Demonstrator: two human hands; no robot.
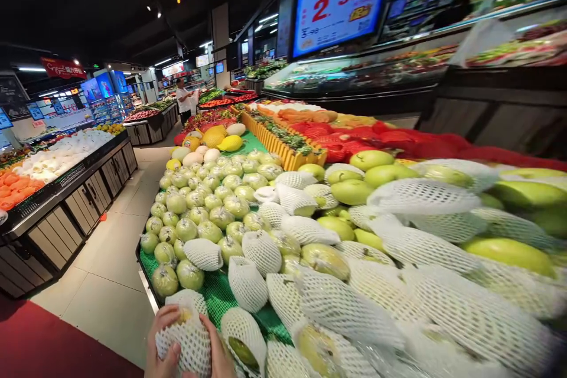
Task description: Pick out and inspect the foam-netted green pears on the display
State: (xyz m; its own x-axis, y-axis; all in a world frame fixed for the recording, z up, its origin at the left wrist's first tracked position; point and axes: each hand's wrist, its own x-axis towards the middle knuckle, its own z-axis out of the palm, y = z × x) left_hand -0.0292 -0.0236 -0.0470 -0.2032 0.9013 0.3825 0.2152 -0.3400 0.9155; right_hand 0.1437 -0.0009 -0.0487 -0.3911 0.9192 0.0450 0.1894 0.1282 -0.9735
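Note:
At the bottom edge, both my hands hold one green pear in a white foam net [188,339]. My left hand [160,345] cups its left side and my right hand [219,351] presses its right side. The pear sits just above the near corner of the produce stand [146,283], over its green mat [217,292]. Beside it lie several more netted pears [245,283]. A block of bare green pears [199,212] fills the stand farther back.
Larger green fruit in foam nets [420,236] pile up on the right. Yellow melons [221,140] lie farther back. A second stand [66,201] with orange and white produce lines the left of the tiled aisle [115,271]. A person in white [182,100] stands far off. A price screen [341,0] hangs above.

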